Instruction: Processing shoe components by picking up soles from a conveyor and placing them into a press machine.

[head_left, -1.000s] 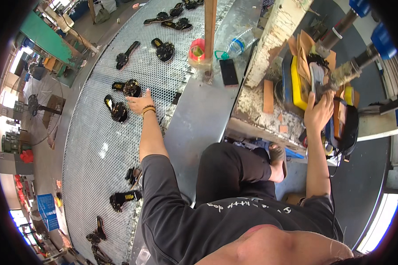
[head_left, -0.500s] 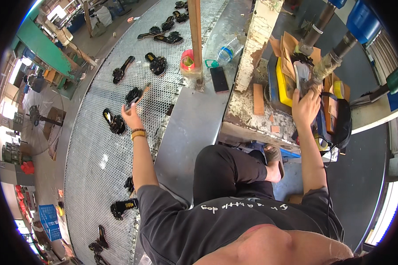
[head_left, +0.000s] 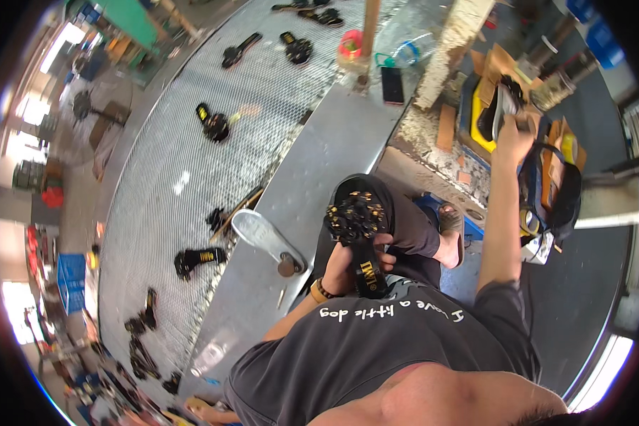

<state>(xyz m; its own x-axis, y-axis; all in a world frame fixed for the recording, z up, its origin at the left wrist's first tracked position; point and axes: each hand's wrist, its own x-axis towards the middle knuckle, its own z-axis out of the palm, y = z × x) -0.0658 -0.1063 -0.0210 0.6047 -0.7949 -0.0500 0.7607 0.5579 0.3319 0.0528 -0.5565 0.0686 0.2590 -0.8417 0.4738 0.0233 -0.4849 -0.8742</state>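
Over my lap, my left hand (head_left: 346,268) is closed around a black slide sandal (head_left: 356,219) with a ruffled, gold-flecked upper. My right hand (head_left: 515,139) reaches to the machine on the right and is closed on the near end of another sandal (head_left: 504,106). That one shows a grey sole and black ruffles beside a yellow-edged pad (head_left: 481,135). My right fingertips are partly hidden. A grey, sole-shaped plate (head_left: 263,233) with a round brown knob lies on the metal bench (head_left: 298,177) left of my left hand.
Several black sandals, one of them here (head_left: 213,124), lie on the perforated conveyor (head_left: 149,206) at left. A phone (head_left: 392,85) and a plastic bottle (head_left: 412,51) rest at the bench's far end. Blue-topped press columns (head_left: 552,91) stand at the right. A black bag (head_left: 564,199) hangs nearby.
My left hand has come back from the conveyor to my lap and now holds a sandal. The sandal at my right hand now stands tilted up from the pad. The view has shifted.
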